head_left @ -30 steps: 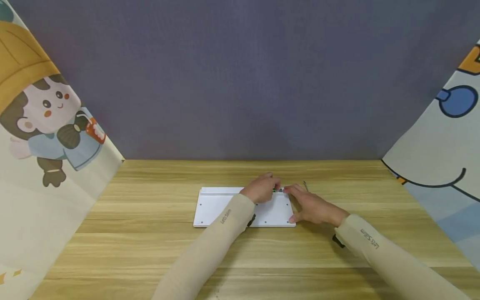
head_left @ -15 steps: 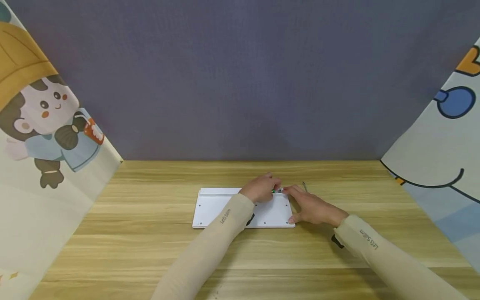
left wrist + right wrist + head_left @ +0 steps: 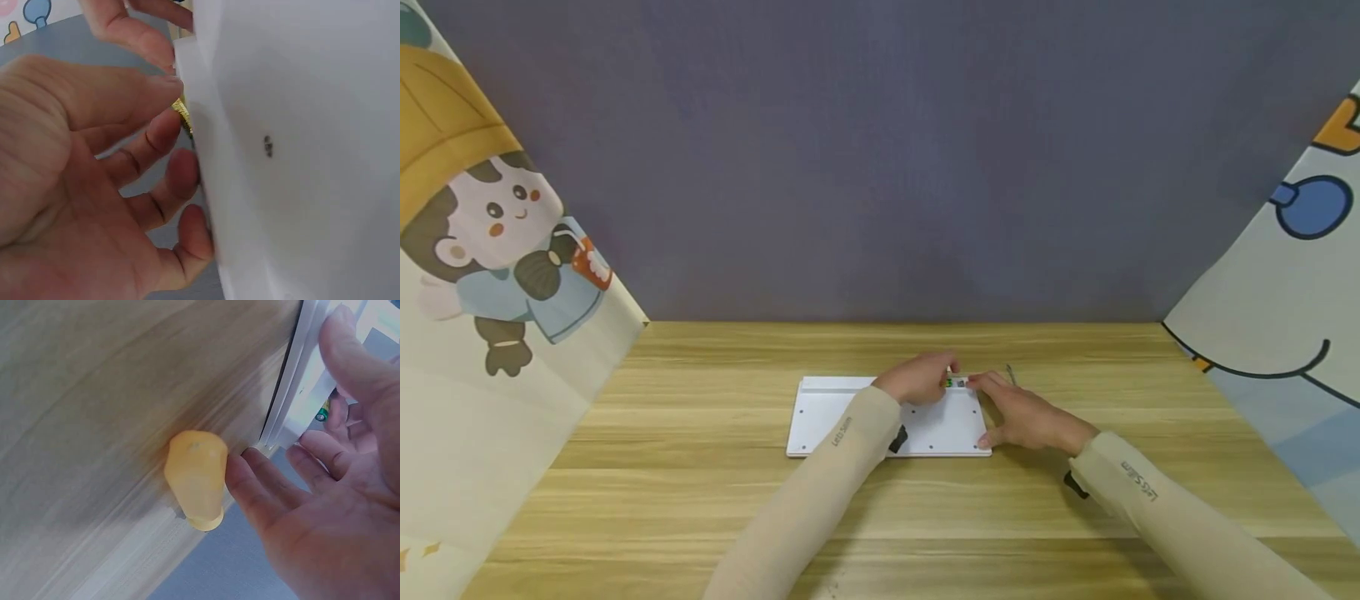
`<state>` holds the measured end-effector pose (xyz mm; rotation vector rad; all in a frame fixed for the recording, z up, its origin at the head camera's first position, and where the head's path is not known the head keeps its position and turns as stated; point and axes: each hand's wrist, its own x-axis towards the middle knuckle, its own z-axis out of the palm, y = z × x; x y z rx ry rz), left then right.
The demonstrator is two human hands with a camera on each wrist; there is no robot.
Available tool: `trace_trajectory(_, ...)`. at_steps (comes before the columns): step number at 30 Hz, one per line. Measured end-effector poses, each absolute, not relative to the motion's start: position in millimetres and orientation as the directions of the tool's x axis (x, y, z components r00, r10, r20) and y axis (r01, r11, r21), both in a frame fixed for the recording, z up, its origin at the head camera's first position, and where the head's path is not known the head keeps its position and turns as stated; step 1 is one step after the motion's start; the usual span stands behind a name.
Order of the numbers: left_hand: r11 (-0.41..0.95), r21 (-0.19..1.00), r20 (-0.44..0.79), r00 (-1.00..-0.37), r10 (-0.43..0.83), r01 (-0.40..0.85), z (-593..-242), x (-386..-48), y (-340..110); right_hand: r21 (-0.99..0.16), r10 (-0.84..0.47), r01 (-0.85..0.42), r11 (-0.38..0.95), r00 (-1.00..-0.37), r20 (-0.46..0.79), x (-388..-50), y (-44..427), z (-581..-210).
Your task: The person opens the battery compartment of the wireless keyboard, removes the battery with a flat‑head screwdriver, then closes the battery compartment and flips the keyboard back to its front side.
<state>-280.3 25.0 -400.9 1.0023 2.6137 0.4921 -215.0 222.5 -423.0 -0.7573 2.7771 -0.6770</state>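
Observation:
A white keyboard lies underside up on the wooden table, small screws showing. Along its far edge a battery slot is open near the right end. My left hand reaches over that slot, its thumb and curled fingers at a gold-and-green battery; the battery's green end shows in the right wrist view. Most of the battery is hidden by the keyboard edge and fingers. My right hand holds the keyboard's right end, thumb near the front corner and fingers by the far corner.
An orange-yellow handle-like object lies beside my right fingers. A thin grey rod sticks out beyond the right hand. A grey-blue panel stands behind the table, with cartoon-printed panels at the sides.
My left hand has shifted slightly left, and more of the green in the slot shows beside its fingers. The right hand and keyboard stay in place.

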Motion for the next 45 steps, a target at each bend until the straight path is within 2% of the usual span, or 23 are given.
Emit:
trace_trajectory(5, 0.736, 0.344, -0.164, -0.734, 0.658, 0.583, -403, -279, 26, -0.476, -0.517, -0.431, 0.767, -0.854, -0.060, -215, 222, -424)
trace_trajectory(17, 0.737, 0.458, -0.138, -0.780, 0.611, 0.497, -408, -284, 26, -0.482, -0.506, -0.424, 0.767, -0.861, -0.048, -215, 222, -424)
trace_trajectory(29, 0.667, 0.505, 0.023, -0.782, 0.623, 0.547, -391, -285, 21, -0.480, -0.506, -0.417, 0.772, -0.860, -0.067, -214, 222, -423)
trace_trajectory(34, 0.676, 0.497, 0.070, -0.801, 0.594, 0.545, -386, -291, 3, -0.480, -0.502, -0.412, 0.775, -0.862, -0.071, -213, 223, -422)
trace_trajectory(41, 0.676, 0.571, 0.099, -0.857, 0.506, 0.465, -381, -301, -38, -0.473, -0.509, -0.426, 0.771, -0.859, -0.057, -211, 224, -422)
trace_trajectory(45, 0.713, 0.550, 0.115, -0.885, 0.451, 0.435, -380, -308, -69, -0.475, -0.524, -0.442, 0.761, -0.851, -0.048, -211, 223, -422)
